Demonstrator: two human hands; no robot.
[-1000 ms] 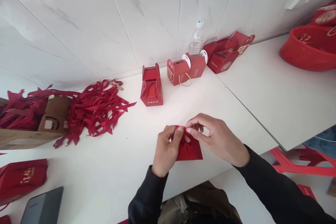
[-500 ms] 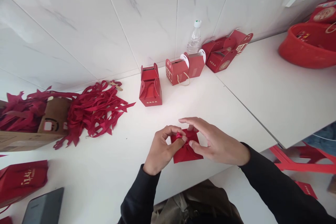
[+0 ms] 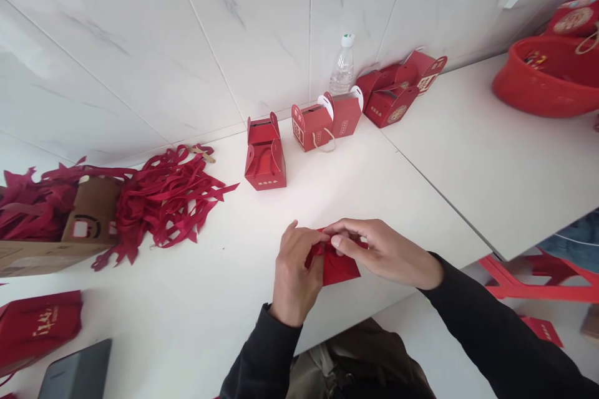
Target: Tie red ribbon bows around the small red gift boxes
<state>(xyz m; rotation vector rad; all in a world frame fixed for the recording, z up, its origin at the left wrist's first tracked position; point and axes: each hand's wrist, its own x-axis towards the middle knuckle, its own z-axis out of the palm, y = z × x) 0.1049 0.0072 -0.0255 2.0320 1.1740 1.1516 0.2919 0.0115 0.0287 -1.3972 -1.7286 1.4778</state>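
Fingertips of the left hand (image 3: 294,271) and right hand (image 3: 381,252) pinch shut on the top of a small red box (image 3: 339,268) at the near edge of a white table (image 3: 196,312). The box is matte card, angular, creased, partly hidden by both hands.

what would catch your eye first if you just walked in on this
At the near edge of the white table, the left hand and the right hand pinch the top of a small red box between them. To the left, a heap of red ribbons spills around a cardboard box. Along the tiled wall stands a row of red gift boxes beside a water bottle.
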